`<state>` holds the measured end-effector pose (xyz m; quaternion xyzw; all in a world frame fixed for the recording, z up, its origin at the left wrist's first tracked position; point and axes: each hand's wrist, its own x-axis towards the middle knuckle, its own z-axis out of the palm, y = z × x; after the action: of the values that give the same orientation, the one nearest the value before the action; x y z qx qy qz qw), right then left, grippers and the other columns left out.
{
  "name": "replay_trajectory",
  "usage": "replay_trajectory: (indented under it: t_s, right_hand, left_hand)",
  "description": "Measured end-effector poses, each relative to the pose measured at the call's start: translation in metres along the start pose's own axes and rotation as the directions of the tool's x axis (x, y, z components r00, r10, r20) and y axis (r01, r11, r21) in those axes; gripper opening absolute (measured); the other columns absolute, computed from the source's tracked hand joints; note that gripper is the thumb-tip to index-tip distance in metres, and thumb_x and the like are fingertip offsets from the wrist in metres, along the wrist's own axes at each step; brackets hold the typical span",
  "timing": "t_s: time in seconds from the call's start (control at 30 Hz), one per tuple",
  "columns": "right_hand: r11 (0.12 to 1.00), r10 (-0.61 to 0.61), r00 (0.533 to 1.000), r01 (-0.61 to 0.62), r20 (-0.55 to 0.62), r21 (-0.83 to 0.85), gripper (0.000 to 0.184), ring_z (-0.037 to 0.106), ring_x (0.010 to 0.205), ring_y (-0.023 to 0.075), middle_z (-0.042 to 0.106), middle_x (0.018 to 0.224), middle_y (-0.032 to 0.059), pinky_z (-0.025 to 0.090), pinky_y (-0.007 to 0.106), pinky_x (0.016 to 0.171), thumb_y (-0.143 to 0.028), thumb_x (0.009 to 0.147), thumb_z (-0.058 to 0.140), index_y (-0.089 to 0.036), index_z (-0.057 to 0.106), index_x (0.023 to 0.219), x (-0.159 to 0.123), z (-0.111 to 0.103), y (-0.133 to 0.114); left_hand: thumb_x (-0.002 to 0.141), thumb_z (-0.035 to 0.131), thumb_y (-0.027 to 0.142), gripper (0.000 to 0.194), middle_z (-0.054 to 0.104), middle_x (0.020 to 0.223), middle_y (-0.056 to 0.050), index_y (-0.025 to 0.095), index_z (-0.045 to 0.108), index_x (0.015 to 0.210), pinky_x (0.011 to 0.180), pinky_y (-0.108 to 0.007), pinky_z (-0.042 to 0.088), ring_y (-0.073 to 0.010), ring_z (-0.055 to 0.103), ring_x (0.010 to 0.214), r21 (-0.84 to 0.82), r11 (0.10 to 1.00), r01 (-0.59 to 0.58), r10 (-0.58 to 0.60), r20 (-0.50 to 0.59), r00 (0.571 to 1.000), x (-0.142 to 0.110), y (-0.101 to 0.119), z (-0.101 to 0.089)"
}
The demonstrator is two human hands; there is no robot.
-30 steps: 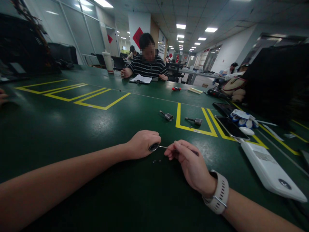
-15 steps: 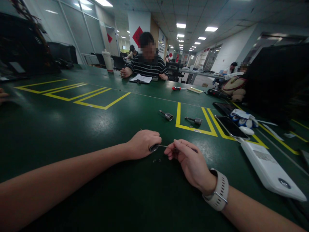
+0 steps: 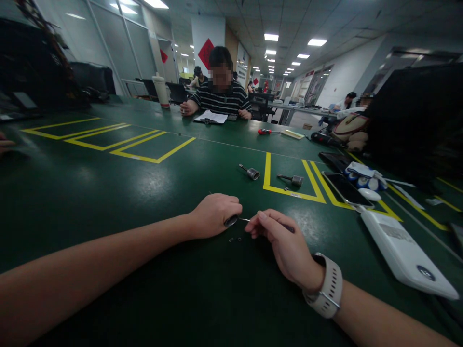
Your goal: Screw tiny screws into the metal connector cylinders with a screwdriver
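Observation:
My left hand is wrapped round a cup-shaped metal part, whose round open end faces right; the rest is hidden in the fist. Between the closed fingers of my right hand is a thin-shafted tool with a dark handle. Its slim metal shaft reaches left to the mouth of the cup; its tip cannot be made out. Just below, two tiny dark pieces lie on the green table. Farther off rest two similar cup-shaped parts with stems, one left of the yellow tape, one inside it.
A white power bank, a phone and a blue-and-white bundle lie at right. A red-handled screwdriver lies toward the far side. Across the table sits a person in a striped shirt, with a clipboard and a tall cup.
My right hand has turned slightly, and the tool's dark handle now shows more above the palm. The left hand keeps its hold almost unmoved.

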<state>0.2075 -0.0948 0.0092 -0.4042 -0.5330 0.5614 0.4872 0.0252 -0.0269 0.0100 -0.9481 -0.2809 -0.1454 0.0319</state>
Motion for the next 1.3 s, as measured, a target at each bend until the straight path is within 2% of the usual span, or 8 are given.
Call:
replay_trajectory:
  t_s: [0.13,0.3,0.57,0.77,1.0,1.3]
  right_hand:
    - [0.993,0.06,0.998,-0.058,-0.018,0.104,0.025,0.056,0.069,0.0144,0.067,0.074,0.0032,0.044,0.03,0.067,-0.034,0.084,0.057,-0.018,0.069,0.07,0.0025,0.0008,-0.0019]
    - [0.991,0.051,0.999,-0.049,-0.014,0.122,0.025,0.056,0.069,0.0144,0.067,0.075,0.0034,0.044,0.029,0.066,-0.033,0.085,0.056,-0.018,0.069,0.07,0.0027,-0.0014,0.0004]
    - [0.994,-0.056,0.998,0.058,0.026,-0.095,0.024,0.058,0.074,0.0156,0.066,0.077,0.0025,0.044,0.031,0.07,-0.035,0.088,0.054,-0.02,0.07,0.078,-0.0013,-0.0031,0.0021]
    - [0.999,0.02,1.0,-0.021,0.01,0.033,0.025,0.057,0.072,0.0153,0.067,0.076,0.003,0.045,0.031,0.068,-0.035,0.087,0.054,-0.019,0.07,0.075,0.0014,-0.0035,0.0018]
    - [0.96,-0.099,0.993,0.11,0.058,-0.259,0.027,0.058,0.074,0.0168,0.066,0.077,0.0027,0.044,0.032,0.068,-0.036,0.089,0.051,-0.02,0.07,0.077,-0.0044,-0.0028,-0.0039]
    - [0.994,-0.051,0.998,0.053,0.027,-0.098,0.027,0.057,0.073,0.0166,0.066,0.076,0.0026,0.044,0.033,0.069,-0.035,0.089,0.051,-0.02,0.07,0.075,-0.0017,-0.0057,0.0027]
  left_hand:
    - [0.078,0.052,0.013,0.013,0.053,0.064,0.0,0.015,0.054,0.066,0.054,-0.025,0.032,-0.0126,0.048,0.059,-0.005,1.0,0.005,-0.005,0.005,1.0,0.0,0.0004,-0.0002]
    - [0.079,0.05,0.012,0.014,0.052,0.064,0.0,0.016,0.054,0.066,0.054,-0.025,0.032,-0.0128,0.048,0.06,0.001,1.0,0.001,-0.001,0.006,1.0,0.0002,0.0006,0.0001]
    - [0.08,0.051,0.016,0.014,0.053,0.066,-0.001,0.017,0.053,0.067,0.055,-0.027,0.032,-0.0144,0.048,0.061,0.047,0.998,-0.043,0.043,-0.003,0.999,-0.0009,-0.0002,0.0012]
    - [0.08,0.051,0.016,0.013,0.053,0.066,-0.001,0.017,0.053,0.067,0.055,-0.026,0.032,-0.0143,0.047,0.061,0.046,0.998,-0.046,0.046,0.002,0.999,-0.0011,0.0003,0.0008]
    - [0.082,0.051,0.021,0.016,0.052,0.066,0.0,0.017,0.052,0.066,0.052,-0.026,0.03,-0.0138,0.048,0.059,0.07,0.997,0.023,-0.024,0.012,1.0,-0.0015,0.0026,0.0008]
    - [0.079,0.053,0.018,0.016,0.052,0.064,0.0,0.017,0.05,0.064,0.052,-0.026,0.029,-0.013,0.046,0.057,0.049,0.998,0.029,-0.03,0.011,0.999,-0.0006,0.0021,-0.0001]
